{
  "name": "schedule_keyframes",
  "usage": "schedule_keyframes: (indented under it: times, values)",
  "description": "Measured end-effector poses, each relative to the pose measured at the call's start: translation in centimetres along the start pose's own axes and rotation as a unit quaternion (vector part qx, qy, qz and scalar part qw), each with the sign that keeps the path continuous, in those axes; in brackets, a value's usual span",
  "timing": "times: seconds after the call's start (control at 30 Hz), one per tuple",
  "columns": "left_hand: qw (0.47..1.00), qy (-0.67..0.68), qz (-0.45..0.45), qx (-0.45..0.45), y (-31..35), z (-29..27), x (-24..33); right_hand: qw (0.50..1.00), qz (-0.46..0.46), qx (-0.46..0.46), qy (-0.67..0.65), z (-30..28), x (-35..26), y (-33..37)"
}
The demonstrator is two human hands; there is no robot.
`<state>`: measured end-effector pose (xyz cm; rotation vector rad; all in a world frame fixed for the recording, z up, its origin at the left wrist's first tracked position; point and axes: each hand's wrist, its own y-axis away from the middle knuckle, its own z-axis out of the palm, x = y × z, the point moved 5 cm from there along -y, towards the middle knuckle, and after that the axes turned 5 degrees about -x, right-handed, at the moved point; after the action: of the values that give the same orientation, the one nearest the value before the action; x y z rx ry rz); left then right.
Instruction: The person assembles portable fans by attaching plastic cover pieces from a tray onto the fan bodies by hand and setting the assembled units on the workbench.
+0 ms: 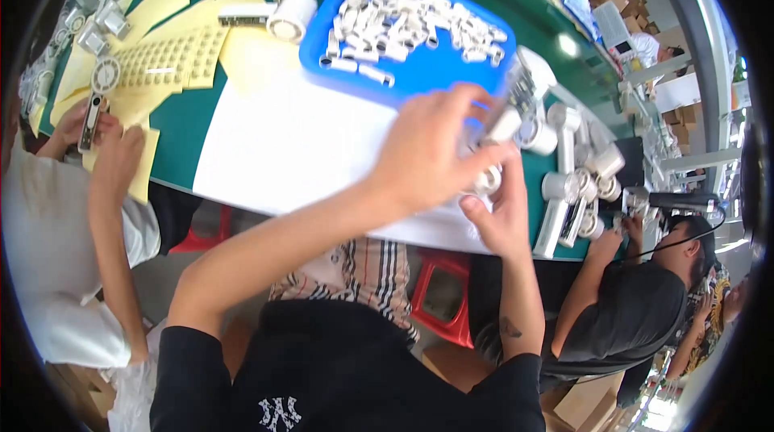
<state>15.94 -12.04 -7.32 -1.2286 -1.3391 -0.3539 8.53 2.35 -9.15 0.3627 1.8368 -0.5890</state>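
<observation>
The green bench (536, 25) is the biggest thing before me, with a white sheet (282, 133) along its near edge and a blue tray (443, 77) of small white parts (403, 20) beyond. My left grip (427, 146) is half curled; my right grip (508, 210) is cupped just beside it, thumb apart from the fingers. The blurred white-and-grey device (518, 97) is at my left fingertips and above my right fingers. A smaller white round piece (486, 180) shows between my hands; blur keeps me from telling which grip has hold of either.
</observation>
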Motion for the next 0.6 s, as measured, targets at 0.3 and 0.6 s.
schedule_keyframes:
  times: [0.3,0.6]
  values:
    - [0.969,-0.005,-0.026,-0.246,0.0,2.6,-3.4,0.952,0.175,0.116,0.223,-16.0,1.9,-15.0]
    - [0.912,-0.01,-0.056,-0.406,0.5,4.4,-5.6,0.847,0.054,0.26,0.461,-26.9,14.2,-30.5]
